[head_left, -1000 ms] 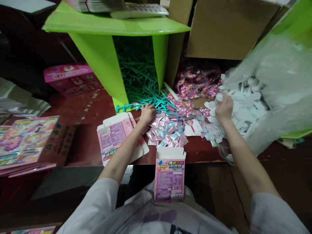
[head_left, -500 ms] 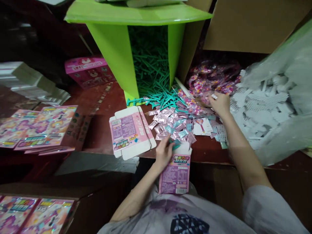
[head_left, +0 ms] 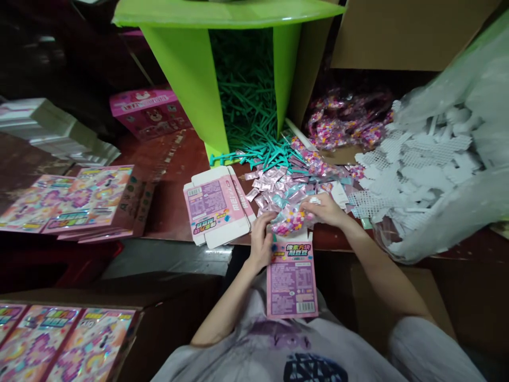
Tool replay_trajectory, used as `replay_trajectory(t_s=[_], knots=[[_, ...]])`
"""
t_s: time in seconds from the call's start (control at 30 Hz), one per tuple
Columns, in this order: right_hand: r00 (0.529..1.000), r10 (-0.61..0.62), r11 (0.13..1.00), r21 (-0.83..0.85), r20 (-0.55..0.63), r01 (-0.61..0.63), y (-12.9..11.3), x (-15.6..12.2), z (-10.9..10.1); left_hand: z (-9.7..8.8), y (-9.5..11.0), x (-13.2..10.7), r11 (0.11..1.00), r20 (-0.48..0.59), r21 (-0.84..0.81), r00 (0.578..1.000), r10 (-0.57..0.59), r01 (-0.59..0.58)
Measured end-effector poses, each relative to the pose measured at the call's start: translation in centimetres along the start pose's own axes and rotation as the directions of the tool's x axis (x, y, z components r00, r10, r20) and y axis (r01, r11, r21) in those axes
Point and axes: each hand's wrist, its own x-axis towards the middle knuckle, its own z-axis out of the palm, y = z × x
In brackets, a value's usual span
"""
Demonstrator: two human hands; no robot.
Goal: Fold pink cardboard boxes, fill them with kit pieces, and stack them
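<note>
2 hands meet at the open mouth of the upright pink box, which stands at the near edge of the desk against the person's lap. The left hand is closed on the left side of the box mouth and steadies it. The right hand is closed on a clear packet of coloured beads, held directly over the box mouth and touching the left fingertips.

Judged from this position, good practice is as follows:
1. Keep the box mouth spread with the left hand.
2. Lead the packet in by a narrow end, so the film does not snag on the top flap.
3. Keep the box upright.

Behind the box lies a heap of small pink sachets. To the left of the box, 1 flattened pink carton lies on the desk. Further behind, a green bin spills teal plastic sticks. To the right of the box, a clear bag holds white mesh pieces, and more bead packets lie in front of a brown cardboard box. Printed pink sheets lie far left of the box. The room is dim.
</note>
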Motion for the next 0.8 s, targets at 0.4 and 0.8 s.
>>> replay_trajectory(t_s=[0.4,0.8], knots=[[0.899,0.234,0.618,0.771,-0.371,0.157,2.0,-0.2,4.8,-0.6,-0.4,0.6,0.72,-0.379,-0.652,0.72,-0.582,0.239],[0.957,0.214,0.812,0.58,-0.194,-0.063,6.4,-1.1,4.9,-0.7,-1.8,0.6,0.75,-0.234,-0.61,0.846,-0.479,0.256]])
